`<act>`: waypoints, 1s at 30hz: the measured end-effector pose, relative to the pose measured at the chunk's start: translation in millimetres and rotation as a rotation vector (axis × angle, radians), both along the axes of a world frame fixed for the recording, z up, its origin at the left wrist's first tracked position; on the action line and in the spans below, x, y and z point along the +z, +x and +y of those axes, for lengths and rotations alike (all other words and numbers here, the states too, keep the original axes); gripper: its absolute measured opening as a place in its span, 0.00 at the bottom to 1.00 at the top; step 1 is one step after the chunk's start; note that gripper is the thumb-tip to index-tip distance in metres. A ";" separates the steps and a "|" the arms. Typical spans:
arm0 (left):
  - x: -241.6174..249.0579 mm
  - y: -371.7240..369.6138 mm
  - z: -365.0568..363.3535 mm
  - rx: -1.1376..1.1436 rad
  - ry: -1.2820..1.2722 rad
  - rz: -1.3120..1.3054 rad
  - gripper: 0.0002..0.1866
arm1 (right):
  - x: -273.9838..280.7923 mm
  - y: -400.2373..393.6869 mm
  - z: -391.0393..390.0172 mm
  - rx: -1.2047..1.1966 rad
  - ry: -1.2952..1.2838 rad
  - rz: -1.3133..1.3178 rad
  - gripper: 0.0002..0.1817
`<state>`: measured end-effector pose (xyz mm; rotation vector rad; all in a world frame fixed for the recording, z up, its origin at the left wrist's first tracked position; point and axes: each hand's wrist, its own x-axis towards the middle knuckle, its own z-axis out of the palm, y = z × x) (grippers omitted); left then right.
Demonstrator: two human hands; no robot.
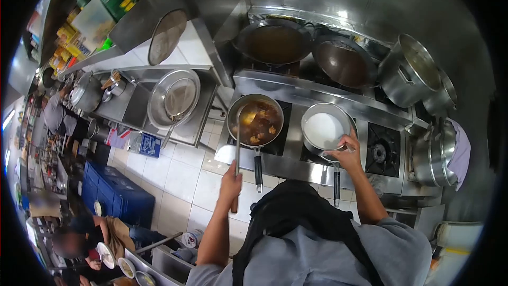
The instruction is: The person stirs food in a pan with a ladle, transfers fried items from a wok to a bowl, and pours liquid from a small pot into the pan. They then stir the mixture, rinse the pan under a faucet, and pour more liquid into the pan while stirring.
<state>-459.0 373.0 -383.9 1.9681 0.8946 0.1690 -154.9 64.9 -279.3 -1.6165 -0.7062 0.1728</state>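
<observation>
My left hand (229, 184) is closed round the handle of a long ladle (237, 151). The ladle's bowl end reaches into a frying pan (230, 127) of brown sauce with chunks of food (258, 123). To the right, a saucepan (306, 140) holds white liquid (324, 130). Over its near right rim is my right hand (347, 152), with the fingers pinched. Something small and pale or clear seems to be between them, too small to name. Both pans stand on the stove (286, 167), with their black handles pointing toward me.
Behind the burners stand two woks (278, 42) and a tall stockpot (410, 71). An unlit burner (378, 151) is at right, beside stacked metal pots (428, 153). A strainer rests over a steel bowl (159, 119) at left. A blue bin (114, 190) and another person (114, 233) are lower left.
</observation>
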 end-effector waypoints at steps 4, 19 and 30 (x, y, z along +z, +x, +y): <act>11.8 43.7 -21.9 0.039 -0.151 0.044 0.30 | -4.4 1.3 -4.4 0.006 -0.053 -0.019 0.25; 30.0 34.5 -16.1 0.078 -0.220 -0.009 0.31 | 9.5 -16.2 4.5 0.014 -0.023 -0.045 0.25; 51.6 -35.5 -4.6 0.014 -0.200 0.092 0.32 | 7.8 -18.6 9.4 -0.030 0.018 0.026 0.26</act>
